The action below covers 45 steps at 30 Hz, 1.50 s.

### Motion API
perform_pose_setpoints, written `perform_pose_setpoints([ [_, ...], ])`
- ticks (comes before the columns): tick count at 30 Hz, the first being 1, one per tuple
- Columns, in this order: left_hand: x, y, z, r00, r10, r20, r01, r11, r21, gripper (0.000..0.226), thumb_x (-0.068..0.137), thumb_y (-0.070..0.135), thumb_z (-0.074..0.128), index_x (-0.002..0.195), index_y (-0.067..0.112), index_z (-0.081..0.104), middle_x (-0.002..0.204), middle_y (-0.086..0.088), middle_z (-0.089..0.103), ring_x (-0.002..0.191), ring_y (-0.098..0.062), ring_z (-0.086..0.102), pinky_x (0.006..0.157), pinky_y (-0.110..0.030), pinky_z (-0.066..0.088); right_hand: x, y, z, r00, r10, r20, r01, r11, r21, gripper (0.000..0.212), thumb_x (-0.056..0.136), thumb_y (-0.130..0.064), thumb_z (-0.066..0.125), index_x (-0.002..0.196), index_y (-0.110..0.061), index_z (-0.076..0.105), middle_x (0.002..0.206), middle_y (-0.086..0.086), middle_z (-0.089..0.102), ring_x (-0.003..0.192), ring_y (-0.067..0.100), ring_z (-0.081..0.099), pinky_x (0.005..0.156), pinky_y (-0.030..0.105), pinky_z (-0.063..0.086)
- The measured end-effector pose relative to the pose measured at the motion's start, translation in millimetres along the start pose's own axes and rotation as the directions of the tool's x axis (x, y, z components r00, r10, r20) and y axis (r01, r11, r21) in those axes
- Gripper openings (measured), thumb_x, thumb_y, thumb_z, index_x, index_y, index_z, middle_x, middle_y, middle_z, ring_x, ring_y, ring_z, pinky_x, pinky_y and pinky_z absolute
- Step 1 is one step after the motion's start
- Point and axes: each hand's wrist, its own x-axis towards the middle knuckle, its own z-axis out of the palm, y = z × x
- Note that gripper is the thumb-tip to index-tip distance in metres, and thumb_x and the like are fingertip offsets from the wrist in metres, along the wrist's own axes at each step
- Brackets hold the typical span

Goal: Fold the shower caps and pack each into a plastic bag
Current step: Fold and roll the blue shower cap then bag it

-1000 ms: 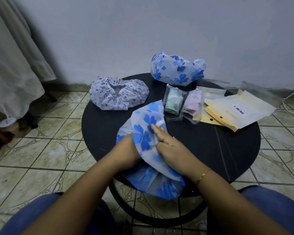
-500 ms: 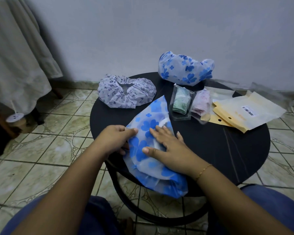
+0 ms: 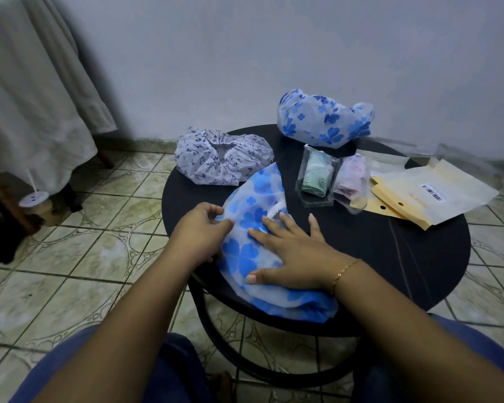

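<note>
A blue-flowered shower cap [image 3: 256,205] lies folded over on the round black table [image 3: 390,257], its near end hanging past the table's front edge. My right hand [image 3: 291,251] lies flat on it with spread fingers, pressing it down. My left hand [image 3: 201,231] sits at the cap's left edge with fingers curled, thumb and fingertips pinching the plastic. A second blue-flowered cap [image 3: 323,120] stands puffed at the table's far edge. A pale cap with dark print [image 3: 224,158] lies at the far left.
Two clear bags, one holding a green folded cap [image 3: 317,175] and one a pink cap [image 3: 351,181], lie mid-table. Empty plastic bags with tan card headers [image 3: 428,193] lie at the right. A cloth-draped piece of furniture [image 3: 32,106] stands left on the tiled floor.
My right hand has flattened and spread across the cap, sliding toward its near end. My left hand came out from under the cap to its left edge. The camera shifted left.
</note>
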Motion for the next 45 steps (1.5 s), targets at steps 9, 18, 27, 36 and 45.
perform_pose_setpoints([
  [9, -12.6, 6.2, 12.0, 0.843, 0.492, 0.218, -0.519, 0.639, 0.567, 0.025, 0.089, 0.036, 0.055, 0.112, 0.042, 0.062, 0.123, 0.017, 0.052, 0.118, -0.012, 0.039, 0.092, -0.031, 0.028, 1.5, 6.4, 1.7, 0.973, -0.067, -0.221, 0.072, 0.997, 0.014, 0.076, 0.083, -0.07, 0.039, 0.147, -0.037, 0.02, 0.158, -0.002, 0.01, 0.145, 0.011, -0.003, 0.112, 0.051, -0.017],
  [18, -17.2, 4.7, 16.7, 0.914, 0.319, 0.251, -0.4, 0.604, 0.689, 0.047, 0.088, 0.066, 0.035, 0.125, 0.043, 0.053, 0.122, 0.01, 0.049, 0.119, -0.014, 0.043, 0.094, -0.034, 0.031, -53.3, 32.2, -16.8, 0.866, 0.11, -0.487, 0.158, 0.865, 0.476, 0.051, 0.091, -0.045, 0.033, 0.122, -0.016, 0.061, 0.122, -0.009, 0.054, 0.107, -0.01, 0.038, 0.089, -0.005, 0.02],
  [27, -33.2, 14.5, 42.1, 0.909, 0.389, 0.15, -0.34, 0.484, 0.806, 0.084, 0.069, 0.087, 0.011, 0.112, 0.035, 0.061, 0.106, 0.008, 0.057, 0.104, -0.015, 0.051, 0.087, -0.033, 0.03, -86.8, 74.4, -1.8, 0.885, 0.316, -0.341, -0.187, 0.914, 0.361, 0.052, 0.08, -0.048, 0.063, 0.128, -0.035, 0.046, 0.114, -0.014, 0.05, 0.11, 0.009, 0.046, 0.098, 0.035, 0.04],
  [36, -47.3, 26.9, 72.6, 0.869, 0.476, 0.139, -0.374, 0.445, 0.814, 0.103, 0.052, 0.092, 0.007, 0.117, 0.024, 0.049, 0.127, -0.001, 0.041, 0.117, -0.022, 0.036, 0.093, -0.036, 0.024, -67.1, 83.0, 11.6, 0.807, 0.32, -0.496, -0.208, 0.941, 0.269, 0.045, 0.085, -0.026, 0.059, 0.129, -0.029, 0.049, 0.12, -0.006, 0.054, 0.114, 0.017, 0.045, 0.095, 0.035, 0.033],
  [45, -30.8, 14.8, 67.3, 0.87, 0.212, 0.444, -0.485, 0.53, 0.696, 0.111, 0.053, 0.099, 0.007, 0.147, 0.044, -0.009, 0.156, 0.004, -0.023, 0.141, -0.018, -0.026, 0.114, -0.039, -0.013, -76.4, 102.9, 9.4, 0.821, 0.27, -0.502, -0.166, 0.956, 0.243, 0.046, 0.086, -0.001, 0.048, 0.125, -0.021, 0.059, 0.108, 0.005, 0.059, 0.106, 0.025, 0.049, 0.09, 0.032, 0.037],
])
